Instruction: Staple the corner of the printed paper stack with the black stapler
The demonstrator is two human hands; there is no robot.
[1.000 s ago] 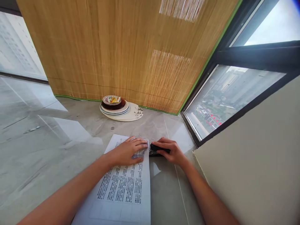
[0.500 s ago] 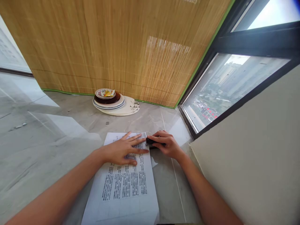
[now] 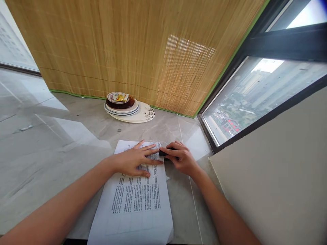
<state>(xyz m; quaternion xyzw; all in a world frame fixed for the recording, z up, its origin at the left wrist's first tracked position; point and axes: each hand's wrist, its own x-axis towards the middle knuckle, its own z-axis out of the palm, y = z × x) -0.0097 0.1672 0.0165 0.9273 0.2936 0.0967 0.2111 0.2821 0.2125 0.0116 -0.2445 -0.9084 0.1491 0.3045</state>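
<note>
Printed sheets of paper [image 3: 136,200] lie on the grey stone surface, dense with dark text. My left hand [image 3: 136,160] rests flat on their upper part with the fingers spread. At the right edge of the sheets, my right hand [image 3: 182,158] is closed around a small black stapler [image 3: 163,153]. The stapler's front end overlaps the paper's edge, close to my left fingertips. Most of its body is hidden under my right fingers.
Behind the paper stands a stack of plates [image 3: 122,108] with a small yellow packet [image 3: 123,98] on top. A bamboo blind [image 3: 122,47] hangs beyond. To the right are a dark-framed window [image 3: 240,102] and a pale wall [image 3: 278,170].
The stapler's top looks lower, nearer the paper's edge, under my right hand. My left hand stays flat on the sheets. The camera view has shifted slightly.
</note>
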